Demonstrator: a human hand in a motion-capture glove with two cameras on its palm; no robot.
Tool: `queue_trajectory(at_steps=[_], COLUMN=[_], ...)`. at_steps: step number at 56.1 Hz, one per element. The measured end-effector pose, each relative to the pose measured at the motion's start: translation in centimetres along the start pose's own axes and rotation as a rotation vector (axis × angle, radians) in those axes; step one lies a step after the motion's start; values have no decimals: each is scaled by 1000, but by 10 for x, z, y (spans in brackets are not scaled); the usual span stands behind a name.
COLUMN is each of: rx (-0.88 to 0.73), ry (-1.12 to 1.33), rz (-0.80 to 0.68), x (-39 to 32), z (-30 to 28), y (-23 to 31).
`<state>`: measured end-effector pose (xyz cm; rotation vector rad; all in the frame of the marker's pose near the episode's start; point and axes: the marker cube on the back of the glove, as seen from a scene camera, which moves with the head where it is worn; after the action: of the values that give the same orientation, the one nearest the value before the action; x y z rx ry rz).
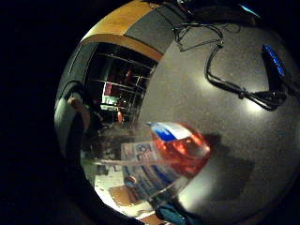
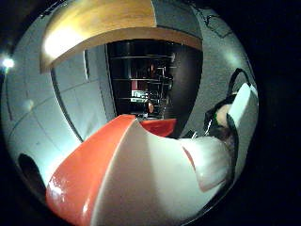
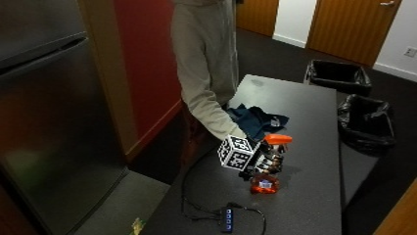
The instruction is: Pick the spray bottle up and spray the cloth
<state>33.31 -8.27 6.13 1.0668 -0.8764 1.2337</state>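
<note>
The gloved right hand (image 3: 266,159) is gripping the spray bottle (image 3: 267,169) on the counter (image 3: 306,196), lifting and spraying the dark blue cloth (image 3: 255,119) remaining.

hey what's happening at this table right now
A person standing at the dark table grips a spray bottle of orange liquid in their gloved right hand, fingers curled round its neck below the orange-and-white spray head. A dark blue cloth lies crumpled on the table beyond the bottle, near the person. No spray is visible.

Office break area: steel fridge (image 3: 52,122), wooden doors (image 3: 345,27), lined bins (image 3: 338,76), dark counter (image 3: 306,196).
</note>
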Motion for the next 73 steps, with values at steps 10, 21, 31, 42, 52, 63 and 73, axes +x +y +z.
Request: queue_trajectory(at_steps=[10,21,31,42,52,63,73], rx=[-138,-403,-560,-779,-864,-894,-638], ry=[92,298,443,686,862,1106,1526], rz=[-123,-345,-477,-635,-791,-938,-909], x=[-37,-101,-160,-204,-225,-233,-222], z=[-6,-9,-9,-16,-19,-25,-20], y=[3,30,73,130,191,239,253])
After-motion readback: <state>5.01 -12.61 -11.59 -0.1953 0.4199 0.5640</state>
